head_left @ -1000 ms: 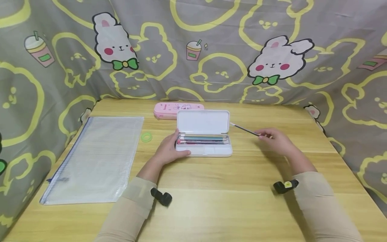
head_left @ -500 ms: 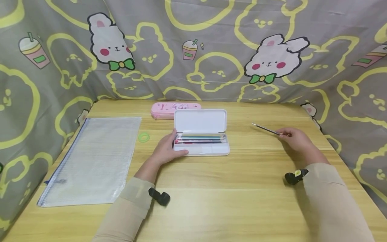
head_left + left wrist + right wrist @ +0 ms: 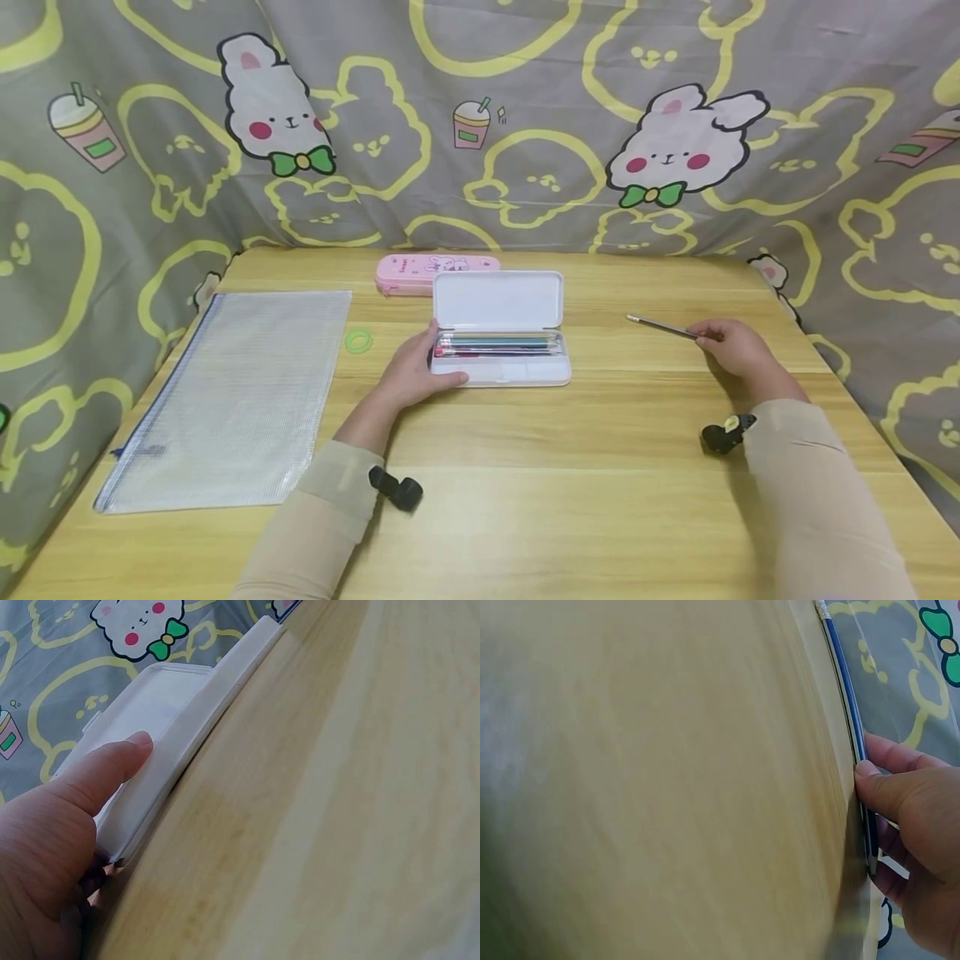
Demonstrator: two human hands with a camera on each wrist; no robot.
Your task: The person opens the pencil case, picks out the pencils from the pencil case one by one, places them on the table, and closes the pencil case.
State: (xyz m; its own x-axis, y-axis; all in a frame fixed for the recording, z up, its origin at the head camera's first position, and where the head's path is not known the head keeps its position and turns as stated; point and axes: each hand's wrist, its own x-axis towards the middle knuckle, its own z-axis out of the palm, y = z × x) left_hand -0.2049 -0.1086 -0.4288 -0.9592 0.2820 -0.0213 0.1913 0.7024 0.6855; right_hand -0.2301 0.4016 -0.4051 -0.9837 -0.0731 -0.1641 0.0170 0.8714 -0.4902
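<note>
A white pencil box [image 3: 536, 372] stands with its lid raised near the middle of the table. Several pencils [image 3: 502, 343] lie side by side in its rear compartment. My left hand [image 3: 412, 367] grips the box at its left end; in the left wrist view the thumb [image 3: 120, 765] lies over the front wall. Off to the right, my right hand [image 3: 738, 346] pinches a dark blue pencil [image 3: 660, 326] near its pointed end. The white eraser end points left and away from me. In the right wrist view the pencil [image 3: 844, 679] runs close along the tabletop.
Behind the white box sits a pink pencil case [image 3: 405, 273], partly hidden by the lid. A green ring [image 3: 358, 340] lies left of the box. Further left is a translucent zip pouch [image 3: 232, 400]. A patterned curtain [image 3: 540, 158] borders the wooden table [image 3: 540, 500].
My right hand has moved right, away from the box, with the pencil, and its eraser end has dipped a little lower since. The left hand stays on the box.
</note>
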